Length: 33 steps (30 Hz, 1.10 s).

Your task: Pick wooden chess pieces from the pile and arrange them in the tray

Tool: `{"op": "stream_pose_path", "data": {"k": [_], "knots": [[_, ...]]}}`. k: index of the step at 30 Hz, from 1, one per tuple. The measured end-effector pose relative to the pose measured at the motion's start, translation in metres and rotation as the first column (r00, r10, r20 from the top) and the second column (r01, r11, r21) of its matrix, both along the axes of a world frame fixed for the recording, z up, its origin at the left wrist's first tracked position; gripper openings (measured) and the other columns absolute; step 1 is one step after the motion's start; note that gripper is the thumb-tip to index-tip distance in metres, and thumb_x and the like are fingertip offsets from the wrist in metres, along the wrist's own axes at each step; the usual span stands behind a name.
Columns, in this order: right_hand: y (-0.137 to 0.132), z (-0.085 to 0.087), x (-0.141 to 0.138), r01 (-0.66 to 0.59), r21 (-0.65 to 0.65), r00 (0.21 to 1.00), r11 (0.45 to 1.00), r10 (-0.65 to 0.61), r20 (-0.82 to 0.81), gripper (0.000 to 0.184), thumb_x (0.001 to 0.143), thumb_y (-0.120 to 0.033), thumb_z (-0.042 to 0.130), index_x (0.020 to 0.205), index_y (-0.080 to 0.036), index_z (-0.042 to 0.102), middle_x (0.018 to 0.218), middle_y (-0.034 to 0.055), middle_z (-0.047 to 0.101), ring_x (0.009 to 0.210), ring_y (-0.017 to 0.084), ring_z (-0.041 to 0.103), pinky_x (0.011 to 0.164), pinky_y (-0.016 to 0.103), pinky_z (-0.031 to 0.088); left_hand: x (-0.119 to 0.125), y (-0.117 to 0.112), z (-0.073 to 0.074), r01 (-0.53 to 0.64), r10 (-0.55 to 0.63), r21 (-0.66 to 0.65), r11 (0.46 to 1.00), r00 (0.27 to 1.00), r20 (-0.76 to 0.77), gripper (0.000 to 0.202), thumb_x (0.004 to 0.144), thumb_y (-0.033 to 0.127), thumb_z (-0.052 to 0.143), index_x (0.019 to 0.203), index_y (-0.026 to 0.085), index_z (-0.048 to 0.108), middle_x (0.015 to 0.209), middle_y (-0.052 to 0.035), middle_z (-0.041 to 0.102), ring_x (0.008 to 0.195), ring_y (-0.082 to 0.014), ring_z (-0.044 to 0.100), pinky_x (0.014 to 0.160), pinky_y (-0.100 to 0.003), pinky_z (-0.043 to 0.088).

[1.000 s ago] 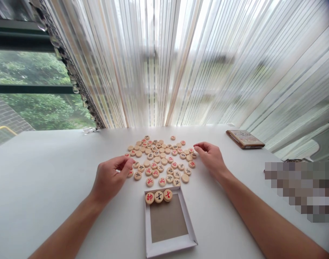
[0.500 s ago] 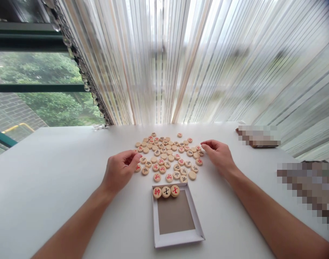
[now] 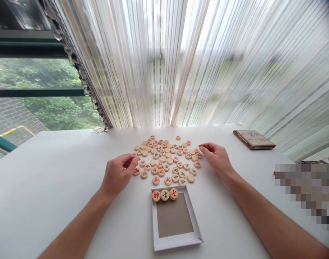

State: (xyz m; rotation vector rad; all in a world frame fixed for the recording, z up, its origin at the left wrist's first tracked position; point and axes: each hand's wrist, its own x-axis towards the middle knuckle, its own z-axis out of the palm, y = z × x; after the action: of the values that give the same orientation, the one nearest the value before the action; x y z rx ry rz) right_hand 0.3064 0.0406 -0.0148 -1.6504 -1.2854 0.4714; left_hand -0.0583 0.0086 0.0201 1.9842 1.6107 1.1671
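Note:
Wooden Chinese chess pieces (image 3: 162, 159) lie spread over the table, some with red or black characters up, others showing plain faces. At the left edge of the spread is my left hand (image 3: 120, 171), fingers curled and thumb close to the index finger, beside a red-marked piece (image 3: 136, 171). My right hand (image 3: 216, 157) is at the right edge, thumb and index tips drawn together near another red-marked piece (image 3: 196, 150). Whether either hand holds a piece is hidden. In front, a shallow white box tray (image 3: 177, 244) has three larger pieces (image 3: 165, 195) in a row along its far end.
The white table (image 3: 72, 172) ends at a striped string curtain (image 3: 164, 72) and a window (image 3: 45, 108). A flat brown box (image 3: 254, 139) lies at the back right. Along the right edge is a blurred-out item (image 3: 307, 190).
The view has shifted slightly, so the table's contents sit a little lower in the picture. Both hands keep nearly the same pose and place beside the pieces.

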Motion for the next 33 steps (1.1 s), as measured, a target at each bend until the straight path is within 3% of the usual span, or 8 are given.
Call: {"op": "stream_pose_path", "data": {"k": [9, 17, 22, 33], "knots": [[-0.006, 0.005, -0.007, -0.087, -0.006, 0.99, 0.996, 0.087, 0.107, 0.03, 0.08, -0.049, 0.074, 0.093, -0.022, 0.082, 0.089, 0.0071, 0.078, 0.08, 0.025, 0.069, 0.069, 0.036, 0.051, -0.001, -0.001, 0.0, 0.013, -0.013, 0.01, 1.0, 0.999, -0.03, 0.036, 0.096, 0.047, 0.063, 0.085, 0.017, 0.08, 0.076, -0.0045, 0.079, 0.066, -0.0199, 0.072, 0.064, -0.027, 0.053], [-0.011, 0.009, -0.018, -0.234, 0.004, 0.947, 0.972, 0.227, 0.227, 0.027, 0.078, -0.051, 0.08, 0.084, -0.024, 0.081, 0.1, 0.008, 0.072, 0.09, 0.027, 0.068, 0.081, 0.04, 0.052, 0.001, -0.001, 0.0, 0.029, -0.027, 0.026, 0.999, 0.998, -0.057, 0.034, 0.094, 0.045, 0.063, 0.081, 0.018, 0.079, 0.073, -0.003, 0.078, 0.063, -0.0192, 0.07, 0.062, -0.027, 0.051], [-0.01, 0.004, -0.017, -0.261, 0.019, 0.928, 0.965, 0.245, 0.281, 0.024, 0.078, -0.048, 0.082, 0.086, -0.025, 0.081, 0.104, 0.0096, 0.07, 0.106, 0.032, 0.066, 0.094, 0.044, 0.05, 0.003, -0.002, 0.0, 0.05, -0.048, 0.031, 0.998, 0.996, -0.07, 0.033, 0.094, 0.044, 0.063, 0.081, 0.018, 0.079, 0.073, -0.0031, 0.079, 0.063, -0.0186, 0.069, 0.063, -0.026, 0.052], [-0.005, -0.002, -0.022, -0.275, 0.045, 0.919, 0.96, 0.249, 0.307, 0.023, 0.074, -0.043, 0.086, 0.085, -0.023, 0.083, 0.113, 0.0135, 0.069, 0.114, 0.038, 0.059, 0.101, 0.055, 0.047, 0.007, -0.006, 0.0, 0.102, -0.099, 0.035, 0.994, 0.99, -0.098, 0.031, 0.096, 0.04, 0.063, 0.082, 0.018, 0.08, 0.072, -0.0023, 0.076, 0.065, -0.0181, 0.068, 0.063, -0.026, 0.049]]}}
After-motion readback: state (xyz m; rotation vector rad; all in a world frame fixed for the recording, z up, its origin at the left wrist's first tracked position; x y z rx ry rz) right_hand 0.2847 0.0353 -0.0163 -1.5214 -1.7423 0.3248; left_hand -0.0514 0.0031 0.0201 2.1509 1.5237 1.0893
